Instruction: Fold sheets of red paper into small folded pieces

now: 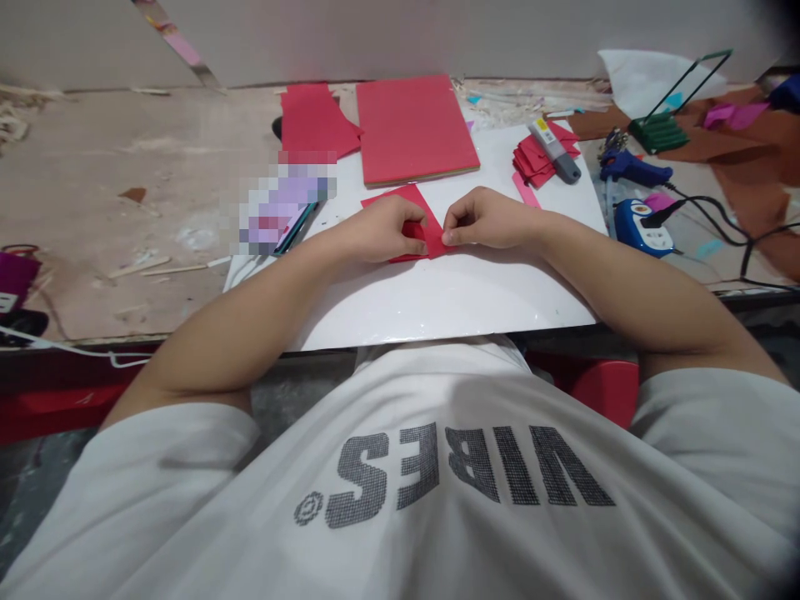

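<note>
A small piece of red paper (432,223) lies on the white board in front of me, its top corner sticking up behind my fingers. My left hand (391,229) is curled, thumb and fingertips pinched on the paper's left and lower part. From the other side, my right hand (478,221) pinches the paper's lower right edge between thumb and forefinger. The fingertips of both hands are a short gap apart. Part of the paper is hidden beneath my left hand.
Behind my hands lies a stack of red sheets (416,129), with loose red paper (316,121) left of it. A phone (284,212) is at left. A grey cutter (553,150) rests on red pieces (531,162). Farther right are a blue glue gun (637,169) and a power socket (643,227).
</note>
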`<action>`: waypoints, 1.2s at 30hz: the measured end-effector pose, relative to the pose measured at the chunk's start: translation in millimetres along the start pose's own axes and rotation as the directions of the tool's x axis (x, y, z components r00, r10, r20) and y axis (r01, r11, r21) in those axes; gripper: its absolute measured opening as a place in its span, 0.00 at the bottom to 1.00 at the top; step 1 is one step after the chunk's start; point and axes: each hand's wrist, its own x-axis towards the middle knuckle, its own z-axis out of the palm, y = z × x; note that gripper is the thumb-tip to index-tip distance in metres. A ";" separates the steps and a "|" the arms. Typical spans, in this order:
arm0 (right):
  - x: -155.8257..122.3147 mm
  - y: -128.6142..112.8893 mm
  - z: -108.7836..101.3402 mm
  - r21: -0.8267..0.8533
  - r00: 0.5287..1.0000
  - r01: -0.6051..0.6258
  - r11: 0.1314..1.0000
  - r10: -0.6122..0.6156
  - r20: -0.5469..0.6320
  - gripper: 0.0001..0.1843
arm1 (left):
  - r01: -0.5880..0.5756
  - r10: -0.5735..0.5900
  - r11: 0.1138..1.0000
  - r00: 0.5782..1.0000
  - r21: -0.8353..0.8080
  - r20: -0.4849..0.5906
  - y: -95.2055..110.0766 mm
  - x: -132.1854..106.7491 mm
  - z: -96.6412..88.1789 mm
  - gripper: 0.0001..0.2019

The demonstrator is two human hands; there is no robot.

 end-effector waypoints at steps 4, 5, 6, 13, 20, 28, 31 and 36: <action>0.0 0.9 -1.0 0.002 1.000 -0.001 1.000 0.001 0.006 0.19 | -0.010 0.010 0.999 1.000 0.048 0.006 -3.0 2.0 -0.8 0.08; -0.2 0.1 -1.2 -0.004 1.000 -0.003 1.000 0.003 0.007 0.18 | -0.012 0.011 0.997 1.000 0.070 0.014 -3.6 3.0 -1.1 0.08; -0.4 -0.8 -1.4 -0.011 1.000 -0.005 1.000 0.005 0.004 0.17 | -0.016 0.014 0.996 1.000 0.091 0.022 -4.5 4.2 -1.5 0.08; -0.7 -2.8 -2.6 -0.019 0.999 -0.038 0.999 0.038 0.008 0.15 | -0.035 0.030 0.995 0.998 0.098 0.056 -9.5 11.2 -3.9 0.05; -0.9 0.5 2.0 -0.008 0.994 0.037 0.999 -0.037 -0.101 0.13 | 0.007 -0.013 0.996 0.998 0.091 0.069 -5.2 8.8 -5.7 0.06; -5.3 -1.3 9.8 -0.062 0.982 0.113 0.992 -0.121 -0.143 0.11 | -0.050 0.048 0.998 0.998 0.047 0.050 -4.0 10.3 -0.2 0.09; -5.6 -2.2 10.5 -0.057 0.985 0.092 0.994 -0.099 -0.142 0.11 | -0.069 0.068 0.994 0.998 0.082 0.014 -5.3 13.2 6.0 0.10; -5.8 -2.1 8.4 -0.054 0.989 0.086 0.995 -0.092 -0.115 0.12 | -0.078 0.083 0.987 0.996 0.143 -0.033 -7.9 17.1 13.4 0.11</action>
